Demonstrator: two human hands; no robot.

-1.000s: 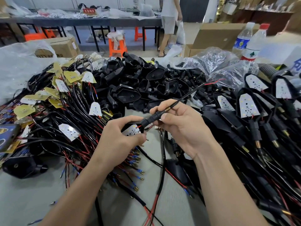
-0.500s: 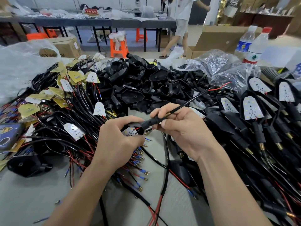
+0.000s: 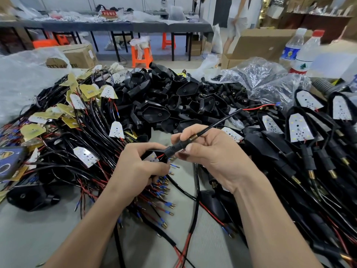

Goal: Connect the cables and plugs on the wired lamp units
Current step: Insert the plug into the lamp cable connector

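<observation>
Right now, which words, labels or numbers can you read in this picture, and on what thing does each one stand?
"不合格", last character blurred: red sign at the back.
Cardboard box: print upside down, too blurred to read.
Blue-label bottle and red-cap bottle: labels too small to read.

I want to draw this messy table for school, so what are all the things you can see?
lamp shells: many, black, heaped mid-table at the back
wired boards: many, white or yellow, tangled on the left
finished lamps: several, black with white boards, right side
plastic bags: at least two, clear, back right
bottles: two, clear, far right back
stools: at least two, orange, floor behind
boxes: two, brown, floor behind
table: one, grey, under everything
held lamp: one, black with white board, front centre
plug: one, black with brass ring, beside it
left hand: one, grips the held lamp
right hand: one, fingers pinch the plug
</observation>
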